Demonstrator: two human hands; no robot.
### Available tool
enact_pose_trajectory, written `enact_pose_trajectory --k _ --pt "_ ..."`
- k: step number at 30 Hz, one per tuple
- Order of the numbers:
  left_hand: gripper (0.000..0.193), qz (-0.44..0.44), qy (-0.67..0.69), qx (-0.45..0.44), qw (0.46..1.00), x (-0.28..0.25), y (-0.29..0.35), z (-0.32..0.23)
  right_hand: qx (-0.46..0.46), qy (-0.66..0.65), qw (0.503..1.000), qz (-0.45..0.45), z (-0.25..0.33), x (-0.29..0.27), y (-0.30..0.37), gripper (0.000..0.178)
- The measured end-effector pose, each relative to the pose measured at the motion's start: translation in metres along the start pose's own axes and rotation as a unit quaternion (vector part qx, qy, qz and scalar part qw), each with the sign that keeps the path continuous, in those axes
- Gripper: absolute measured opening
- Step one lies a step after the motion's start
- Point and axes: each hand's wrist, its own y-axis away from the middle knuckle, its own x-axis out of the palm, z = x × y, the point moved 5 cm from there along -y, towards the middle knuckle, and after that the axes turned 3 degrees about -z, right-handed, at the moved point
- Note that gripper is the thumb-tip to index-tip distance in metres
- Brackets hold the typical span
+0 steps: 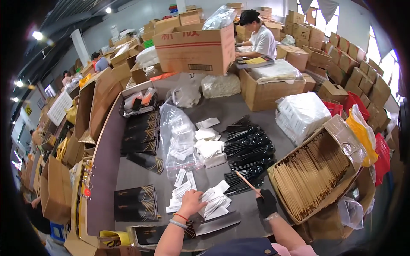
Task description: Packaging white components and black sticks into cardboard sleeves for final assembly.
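Observation:
My left hand (192, 204), bare with a red cord and a pale bangle at the wrist, rests with bent, slightly parted fingers on a pile of small white packets (217, 199). In a black glove, my right hand (267, 204) grips a thin wooden stick (247, 181) that slants up to the left. Between my hands and nearer to me lies a flat black sleeve (218, 223). Beyond the stick, glossy black slender pieces (250, 145) lie in heaped bundles. More white packets (179, 138) fill a clear plastic bag (171, 115).
At my right stands a carton (294, 213) packed with wooden sticks (314, 173). Stacks of black sleeves with tan cords (136, 204) line the left side. A large carton (192, 49) stands at the table's far edge; a person in white (261, 42) works behind it.

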Motion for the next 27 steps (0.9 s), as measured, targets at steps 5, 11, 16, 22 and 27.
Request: enact_pose_trajectory --k 5,11,16,22,27 --pt "0.044 -0.01 0.047 -0.028 0.998 0.0 -0.004 0.006 -0.075 0.11 0.99 0.04 0.012 0.007 -0.038 0.051" --pt "0.038 -0.019 0.15 -0.07 0.986 -0.009 0.006 0.0 -0.066 0.117 0.989 0.059 0.004 0.01 -0.044 0.032" --pt "0.031 -0.026 0.273 -0.079 0.958 -0.035 0.043 -0.03 -0.094 0.097 0.99 0.039 -0.002 0.007 -0.043 0.018" --pt "0.034 0.038 0.103 0.065 0.992 -0.012 0.093 -0.041 -0.145 0.121 0.982 -0.01 0.018 -0.004 -0.038 0.011" --pt "0.031 -0.07 0.014 0.094 0.993 -0.01 0.108 -0.049 -0.165 0.15 0.975 -0.012 0.015 -0.016 -0.039 0.011"
